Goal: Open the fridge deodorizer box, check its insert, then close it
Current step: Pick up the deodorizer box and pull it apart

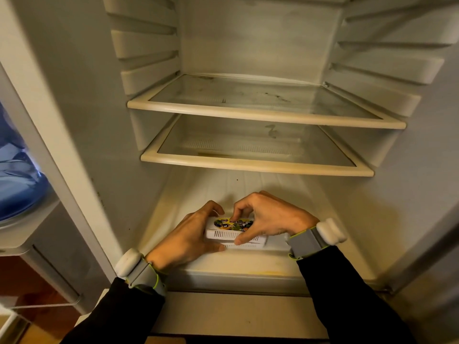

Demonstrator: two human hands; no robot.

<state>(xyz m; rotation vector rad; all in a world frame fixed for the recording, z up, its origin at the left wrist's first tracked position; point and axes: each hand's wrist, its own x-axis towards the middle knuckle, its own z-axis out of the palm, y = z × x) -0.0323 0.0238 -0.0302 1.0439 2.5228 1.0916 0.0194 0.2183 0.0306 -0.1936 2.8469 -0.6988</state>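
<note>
On the fridge floor, below the two glass shelves, the white slotted deodorizer box sits near the front edge, the left hand clasping its left end while the right hand pinches its lid between thumb and fingers.

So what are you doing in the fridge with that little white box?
A person has both hands on a small white deodorizer box at the bottom of the open fridge. The left hand grips its left end; the right hand pinches the lid with the colourful sticker. The lid looks slightly shifted from the base, either coming off or going on. The two glass shelves above hold nothing.
</note>
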